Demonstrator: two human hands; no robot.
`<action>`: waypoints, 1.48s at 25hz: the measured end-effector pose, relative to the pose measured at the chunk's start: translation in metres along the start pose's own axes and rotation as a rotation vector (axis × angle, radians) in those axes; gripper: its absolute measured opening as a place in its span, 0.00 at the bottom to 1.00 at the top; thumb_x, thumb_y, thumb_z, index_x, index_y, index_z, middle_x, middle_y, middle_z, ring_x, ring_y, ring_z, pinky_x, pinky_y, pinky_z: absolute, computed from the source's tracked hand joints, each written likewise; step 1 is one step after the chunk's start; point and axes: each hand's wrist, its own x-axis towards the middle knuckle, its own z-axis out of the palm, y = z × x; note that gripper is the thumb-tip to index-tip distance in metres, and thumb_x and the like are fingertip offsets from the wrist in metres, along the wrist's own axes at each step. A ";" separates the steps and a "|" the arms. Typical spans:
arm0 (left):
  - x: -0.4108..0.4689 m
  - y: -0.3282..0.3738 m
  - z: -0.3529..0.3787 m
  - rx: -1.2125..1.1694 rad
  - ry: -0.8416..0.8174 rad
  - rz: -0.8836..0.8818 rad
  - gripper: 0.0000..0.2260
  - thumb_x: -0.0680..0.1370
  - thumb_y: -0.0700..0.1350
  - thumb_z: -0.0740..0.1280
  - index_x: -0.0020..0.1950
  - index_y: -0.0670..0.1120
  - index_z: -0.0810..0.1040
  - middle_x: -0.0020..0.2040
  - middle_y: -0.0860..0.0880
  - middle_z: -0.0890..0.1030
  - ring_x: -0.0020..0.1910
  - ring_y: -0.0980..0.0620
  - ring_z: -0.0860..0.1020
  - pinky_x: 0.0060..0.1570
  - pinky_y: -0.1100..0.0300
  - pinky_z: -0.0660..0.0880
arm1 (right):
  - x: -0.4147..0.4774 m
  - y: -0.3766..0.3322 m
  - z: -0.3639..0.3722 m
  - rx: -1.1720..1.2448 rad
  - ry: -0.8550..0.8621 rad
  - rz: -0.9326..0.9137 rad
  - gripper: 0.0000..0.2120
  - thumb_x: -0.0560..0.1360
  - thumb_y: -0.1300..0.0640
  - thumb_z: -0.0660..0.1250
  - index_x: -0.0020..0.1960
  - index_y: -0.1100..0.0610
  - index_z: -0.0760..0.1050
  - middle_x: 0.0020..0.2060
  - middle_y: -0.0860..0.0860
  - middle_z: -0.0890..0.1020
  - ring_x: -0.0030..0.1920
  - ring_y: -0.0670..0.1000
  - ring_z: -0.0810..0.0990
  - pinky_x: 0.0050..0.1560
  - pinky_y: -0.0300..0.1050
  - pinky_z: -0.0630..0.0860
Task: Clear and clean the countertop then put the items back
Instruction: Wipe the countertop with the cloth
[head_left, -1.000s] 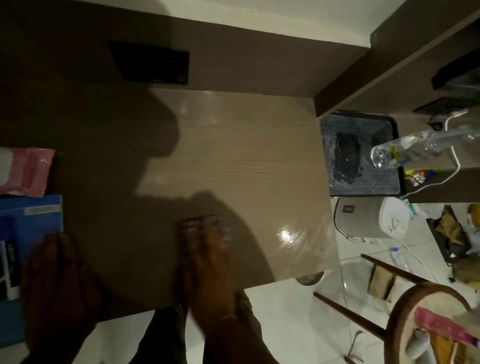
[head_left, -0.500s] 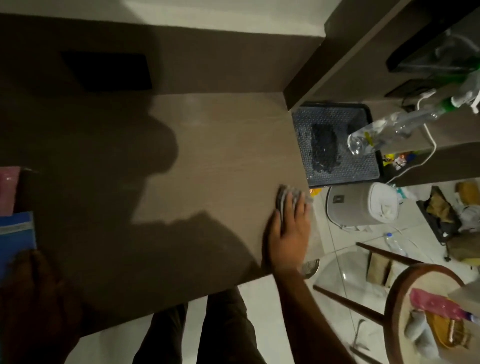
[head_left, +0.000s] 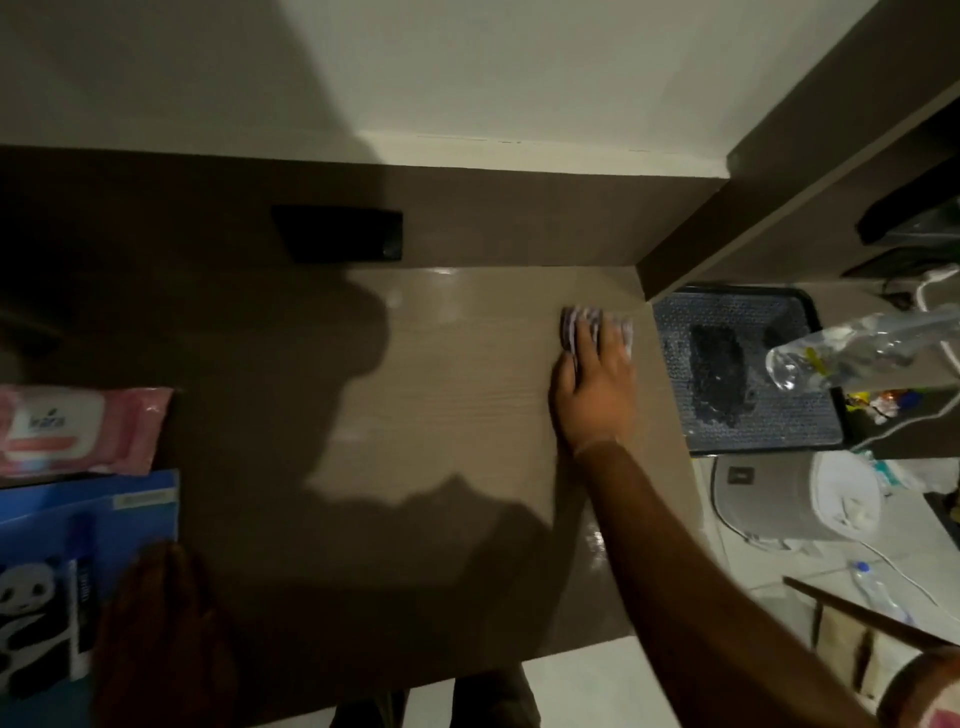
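My right hand (head_left: 595, 387) presses flat on a folded striped cloth (head_left: 574, 325) at the far right of the brown wood-grain countertop (head_left: 457, 415), close to the back corner. Only the cloth's far edge shows past my fingers. My left hand (head_left: 161, 634) rests in shadow at the counter's front left, its fingers spread on the surface beside a blue folder (head_left: 78, 525). A pink wet-wipes pack (head_left: 78, 431) lies at the left edge, just behind the folder.
A black socket plate (head_left: 337, 234) sits on the dark back panel. Right of the counter are a dark tray (head_left: 748, 364) holding a black scrubber, a clear plastic bottle (head_left: 862, 348), a white appliance (head_left: 795, 493) on the floor and a wooden stool (head_left: 883, 639).
My right hand has slid the cloth from the counter's front middle to the right edge, then away from me toward the back right corner. The left hand stays at the front left.
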 end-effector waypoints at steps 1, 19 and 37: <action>-0.002 -0.003 -0.004 -0.017 0.028 -0.004 0.36 0.75 0.41 0.70 0.80 0.37 0.61 0.78 0.29 0.64 0.79 0.29 0.61 0.81 0.43 0.47 | 0.018 -0.018 0.008 0.027 -0.023 -0.044 0.28 0.86 0.48 0.56 0.84 0.51 0.60 0.85 0.57 0.59 0.86 0.59 0.52 0.86 0.56 0.52; -0.022 -0.006 -0.010 0.022 0.022 0.093 0.32 0.84 0.58 0.48 0.85 0.44 0.51 0.86 0.46 0.52 0.86 0.46 0.51 0.83 0.46 0.51 | -0.071 -0.395 0.106 0.046 -0.445 -1.024 0.29 0.86 0.45 0.58 0.85 0.45 0.56 0.85 0.51 0.58 0.85 0.58 0.54 0.84 0.59 0.48; -0.020 -0.005 -0.022 0.043 -0.018 0.077 0.31 0.80 0.51 0.55 0.82 0.40 0.62 0.82 0.40 0.64 0.81 0.40 0.64 0.78 0.40 0.59 | -0.044 -0.235 0.067 0.142 -0.032 -0.485 0.23 0.85 0.49 0.59 0.79 0.52 0.72 0.80 0.57 0.70 0.82 0.61 0.65 0.83 0.59 0.59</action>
